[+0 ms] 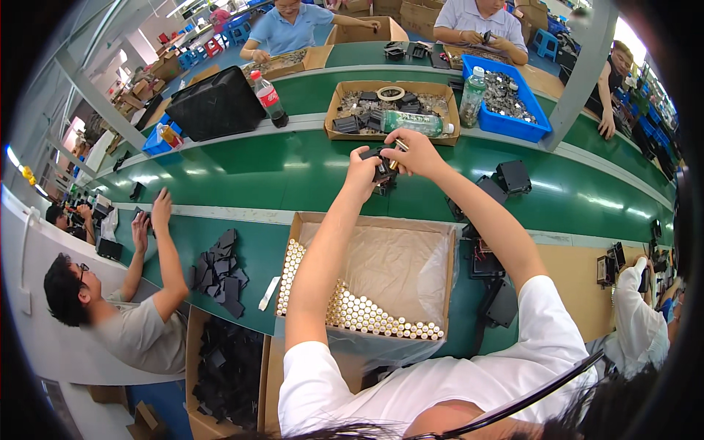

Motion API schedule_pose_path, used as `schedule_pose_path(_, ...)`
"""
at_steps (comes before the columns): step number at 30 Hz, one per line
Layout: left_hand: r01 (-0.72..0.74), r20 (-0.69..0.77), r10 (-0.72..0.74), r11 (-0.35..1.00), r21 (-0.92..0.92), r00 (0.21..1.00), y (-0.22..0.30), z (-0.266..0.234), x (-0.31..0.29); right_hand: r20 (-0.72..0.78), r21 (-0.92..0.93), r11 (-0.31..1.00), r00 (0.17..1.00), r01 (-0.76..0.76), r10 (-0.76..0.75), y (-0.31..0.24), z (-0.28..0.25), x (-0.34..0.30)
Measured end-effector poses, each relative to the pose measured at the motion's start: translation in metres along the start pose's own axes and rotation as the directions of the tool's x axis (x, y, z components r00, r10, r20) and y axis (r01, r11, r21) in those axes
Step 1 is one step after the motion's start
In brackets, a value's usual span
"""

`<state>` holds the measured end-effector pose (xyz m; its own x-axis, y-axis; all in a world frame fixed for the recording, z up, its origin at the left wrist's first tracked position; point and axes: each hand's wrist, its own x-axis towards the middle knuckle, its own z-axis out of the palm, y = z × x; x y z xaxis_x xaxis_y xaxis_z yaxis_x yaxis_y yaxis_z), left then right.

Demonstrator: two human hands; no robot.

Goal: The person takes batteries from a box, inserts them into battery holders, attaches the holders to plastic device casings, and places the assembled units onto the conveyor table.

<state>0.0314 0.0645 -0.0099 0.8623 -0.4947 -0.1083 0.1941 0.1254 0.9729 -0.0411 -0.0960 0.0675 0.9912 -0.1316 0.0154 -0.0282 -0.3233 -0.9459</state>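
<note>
Over the green belt, my left hand is wrapped around a small black plastic housing. My right hand pinches gold-coloured cylindrical batteries against that housing; how many cannot be told, and how they sit inside is partly hidden by the fingers. Below my forearms lies an open cardboard box with a plastic liner. Rows of upright batteries fill its left and near sides, and bare liner shows elsewhere. To the right of the box are several black housings, some with wires.
A pile of flat black covers lies left of the box. Beyond the belt stand a carton of mixed parts, a blue bin, a cola bottle and a green-labelled bottle. A co-worker handles parts at left; others sit opposite.
</note>
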Motion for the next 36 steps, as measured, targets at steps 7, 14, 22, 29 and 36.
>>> schedule_pose_path(7, -0.028, 0.078, 0.023, 0.997, 0.066, 0.997, 0.014, -0.007, -0.013, 0.002, -0.492, 0.824, 0.947, 0.279, -0.32, 0.011, 0.007, 0.021)
schedule_pose_path(14, -0.091, -0.01, 0.091, 0.996, -0.006, 0.996, 0.005, -0.027, -0.011, 0.033, -0.328, 0.913, 0.968, 0.245, -0.248, 0.015, 0.03, 0.028)
schedule_pose_path(22, -0.15, -0.125, 0.192, 0.946, 0.288, 0.973, 0.016, -0.026, -0.018, -0.086, -0.392, 0.872, 0.933, 0.291, -0.35, 0.026, 0.052, 0.038)
schedule_pose_path(29, -0.11, -0.216, 0.218, 0.9, 0.421, 0.952, 0.023, -0.03, -0.027, 0.056, -0.382, 0.909, 0.986, 0.166, -0.157, 0.0, 0.057, 0.049)
schedule_pose_path(36, -0.062, -0.284, 0.217, 0.88, 0.47, 0.934, 0.028, -0.05, -0.019, 0.154, -0.244, 0.968, 0.984, -0.054, 0.094, -0.022, 0.07, 0.06)
